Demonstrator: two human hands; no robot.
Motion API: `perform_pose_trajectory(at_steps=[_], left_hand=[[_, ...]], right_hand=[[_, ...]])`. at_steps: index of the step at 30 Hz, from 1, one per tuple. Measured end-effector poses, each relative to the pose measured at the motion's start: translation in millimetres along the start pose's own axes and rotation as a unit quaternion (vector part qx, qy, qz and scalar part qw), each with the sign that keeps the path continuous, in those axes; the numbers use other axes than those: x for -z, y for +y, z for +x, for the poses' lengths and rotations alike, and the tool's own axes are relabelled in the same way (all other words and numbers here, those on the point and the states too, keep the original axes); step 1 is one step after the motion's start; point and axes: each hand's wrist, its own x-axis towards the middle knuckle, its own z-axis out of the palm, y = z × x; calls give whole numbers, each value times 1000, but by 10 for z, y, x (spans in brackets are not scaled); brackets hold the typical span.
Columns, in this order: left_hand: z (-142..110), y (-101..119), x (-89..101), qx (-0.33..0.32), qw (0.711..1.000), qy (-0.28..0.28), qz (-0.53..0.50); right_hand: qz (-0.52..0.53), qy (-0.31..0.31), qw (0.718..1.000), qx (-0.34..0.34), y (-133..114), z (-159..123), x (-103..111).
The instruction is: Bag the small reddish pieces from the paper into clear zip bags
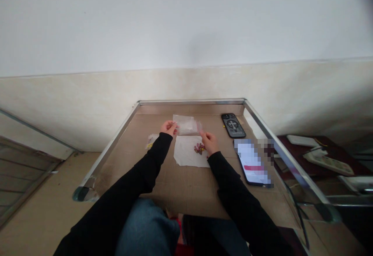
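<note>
The left hand (169,128) and right hand (208,142) each pinch an opposite edge of a clear plastic zip bag (186,125), held just beyond a white paper sheet (186,153). Small reddish beads (199,148) lie on the sheet, near the right hand, on a cardboard-covered table (175,186).

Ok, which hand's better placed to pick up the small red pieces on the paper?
Right, probably. The right hand sits just beside the small red pieces on the white paper sheet, though its fingers are on the clear plastic bag. The left hand holds the bag's far end, farther away.
</note>
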Motion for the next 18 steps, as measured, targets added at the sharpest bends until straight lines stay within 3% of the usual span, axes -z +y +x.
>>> perform_pose_trajectory(at_steps=[3, 5, 10, 18], left_hand=[[151, -5, 96, 57, 998, 33, 13], [215, -37, 130, 70, 997, 26, 25], [309, -122, 86, 64, 995, 7, 81], [469, -215, 79, -17, 977, 17, 211]], right_hand=[[-164, -10, 981, 107, 32, -36, -9], [-250, -28, 958, 134, 43, -65, -15], [-402, -51, 902, 146, 40, -93, -22], [-501, -59, 847, 167, 42, -99, -37]])
